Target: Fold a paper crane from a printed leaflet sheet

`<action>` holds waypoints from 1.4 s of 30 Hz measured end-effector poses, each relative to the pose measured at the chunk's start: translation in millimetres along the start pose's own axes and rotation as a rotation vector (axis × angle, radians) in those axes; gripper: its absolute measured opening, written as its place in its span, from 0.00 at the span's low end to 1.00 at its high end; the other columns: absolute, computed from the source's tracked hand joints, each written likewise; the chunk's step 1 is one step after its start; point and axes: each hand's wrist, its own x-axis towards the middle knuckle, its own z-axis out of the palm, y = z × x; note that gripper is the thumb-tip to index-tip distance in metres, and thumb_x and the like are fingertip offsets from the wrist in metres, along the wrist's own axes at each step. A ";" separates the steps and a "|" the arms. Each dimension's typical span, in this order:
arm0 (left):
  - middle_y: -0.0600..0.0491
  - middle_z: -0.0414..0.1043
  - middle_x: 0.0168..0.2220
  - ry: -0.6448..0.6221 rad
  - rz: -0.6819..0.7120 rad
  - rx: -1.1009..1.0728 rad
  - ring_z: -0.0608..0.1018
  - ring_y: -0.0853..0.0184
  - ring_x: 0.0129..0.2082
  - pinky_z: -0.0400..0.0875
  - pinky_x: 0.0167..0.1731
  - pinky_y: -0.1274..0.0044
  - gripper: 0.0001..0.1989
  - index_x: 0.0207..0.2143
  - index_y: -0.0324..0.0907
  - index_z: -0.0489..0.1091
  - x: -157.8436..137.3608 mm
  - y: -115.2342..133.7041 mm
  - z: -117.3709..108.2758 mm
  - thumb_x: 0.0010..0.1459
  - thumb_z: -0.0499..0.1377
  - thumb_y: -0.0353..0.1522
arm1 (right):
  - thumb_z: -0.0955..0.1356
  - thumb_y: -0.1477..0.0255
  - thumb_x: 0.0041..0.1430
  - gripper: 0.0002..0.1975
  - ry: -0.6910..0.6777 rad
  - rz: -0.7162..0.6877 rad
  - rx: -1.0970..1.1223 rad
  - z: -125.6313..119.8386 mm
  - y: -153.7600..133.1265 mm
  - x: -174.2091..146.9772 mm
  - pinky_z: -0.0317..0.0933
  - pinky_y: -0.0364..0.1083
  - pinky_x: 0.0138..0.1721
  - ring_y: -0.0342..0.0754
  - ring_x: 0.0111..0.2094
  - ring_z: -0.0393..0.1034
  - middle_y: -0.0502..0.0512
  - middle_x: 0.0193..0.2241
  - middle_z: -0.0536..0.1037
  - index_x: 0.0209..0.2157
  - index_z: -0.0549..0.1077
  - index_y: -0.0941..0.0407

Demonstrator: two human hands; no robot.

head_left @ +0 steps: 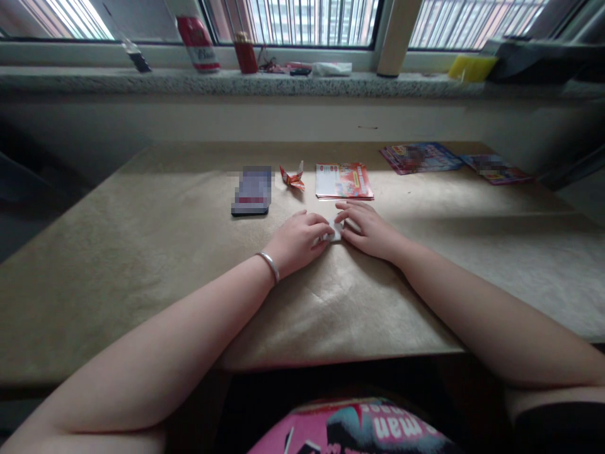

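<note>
A small piece of white paper point(336, 229) lies flat on the table between my two hands, largely covered by fingers. My left hand point(302, 238), with a silver bangle at its wrist, presses on the paper's left side, fingers curled together. From the right, my right hand point(365, 227) holds the paper's other edge with thumb and bent fingers. Just beyond them is a stack of red and white printed paper sheets point(345, 181). A folded red and white paper crane point(293, 178) stands left of that stack. Further left lies a phone point(252, 191) with a blurred screen.
The tan table covering point(142, 271) spans the work area. Colourful printed sheets point(420, 157) lie at the back right. On the granite windowsill point(283, 85) stand a red and white can point(198, 44), a red container point(246, 53) and a yellow object point(471, 67).
</note>
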 end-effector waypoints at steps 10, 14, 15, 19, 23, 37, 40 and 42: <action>0.48 0.74 0.45 0.041 -0.053 -0.168 0.77 0.65 0.44 0.72 0.48 0.73 0.09 0.41 0.40 0.75 -1.9 -6.2 3.2 0.57 0.59 0.28 | 0.72 0.64 0.52 0.17 -0.063 -0.015 0.060 -4.6 1.0 2.4 0.60 0.54 0.53 0.55 0.50 0.68 0.58 0.46 0.78 0.44 0.73 0.55; 0.48 0.74 0.45 0.047 -0.059 -0.175 0.77 0.65 0.44 0.72 0.48 0.72 0.10 0.42 0.41 0.74 -1.4 -8.3 2.8 0.57 0.59 0.28 | 0.72 0.65 0.54 0.17 -0.096 -0.032 0.058 -6.2 3.0 4.2 0.58 0.54 0.54 0.54 0.50 0.68 0.57 0.45 0.78 0.45 0.74 0.55; 0.48 0.74 0.45 0.043 -0.060 -0.177 0.76 0.65 0.45 0.72 0.49 0.72 0.10 0.42 0.41 0.74 -1.5 -8.5 2.5 0.57 0.59 0.28 | 0.72 0.65 0.54 0.17 -0.098 -0.032 0.058 -6.5 2.8 4.3 0.58 0.54 0.54 0.54 0.49 0.68 0.57 0.45 0.79 0.45 0.74 0.55; 0.47 0.73 0.47 0.019 -0.069 -0.184 0.75 0.64 0.47 0.71 0.52 0.72 0.12 0.44 0.40 0.73 -1.7 -7.8 0.8 0.57 0.59 0.28 | 0.73 0.66 0.52 0.16 -0.068 -0.004 0.037 -7.2 1.2 3.8 0.60 0.53 0.51 0.54 0.46 0.69 0.57 0.42 0.79 0.44 0.76 0.54; 0.46 0.72 0.49 -0.009 -0.075 -0.156 0.74 0.63 0.49 0.70 0.53 0.70 0.14 0.47 0.39 0.71 -0.4 -4.7 -0.1 0.57 0.59 0.29 | 0.73 0.69 0.52 0.16 -0.054 -0.007 0.014 -7.4 0.7 3.7 0.61 0.52 0.48 0.53 0.44 0.70 0.57 0.40 0.80 0.43 0.77 0.56; 0.48 0.73 0.47 -0.065 -0.140 0.047 0.73 0.58 0.49 0.68 0.51 0.66 0.13 0.46 0.41 0.70 2.1 4.2 -1.6 0.59 0.59 0.35 | 0.70 0.71 0.55 0.12 -0.084 -0.043 0.075 -14.6 3.0 2.3 0.64 0.49 0.42 0.51 0.39 0.71 0.58 0.36 0.79 0.42 0.77 0.56; 0.49 0.73 0.48 -0.070 -0.150 0.069 0.73 0.58 0.50 0.67 0.52 0.65 0.13 0.47 0.42 0.70 2.3 6.4 -3.2 0.59 0.59 0.35 | 0.70 0.70 0.55 0.12 -0.076 -0.025 0.092 -16.1 4.0 3.0 0.65 0.48 0.39 0.50 0.37 0.71 0.57 0.35 0.79 0.41 0.77 0.56; 0.49 0.73 0.48 -0.071 -0.146 0.080 0.73 0.57 0.50 0.67 0.53 0.64 0.13 0.46 0.42 0.70 2.0 7.2 -3.4 0.59 0.58 0.35 | 0.70 0.70 0.54 0.11 -0.069 -0.031 0.081 -16.4 4.0 3.3 0.65 0.48 0.39 0.50 0.36 0.71 0.57 0.35 0.79 0.41 0.78 0.56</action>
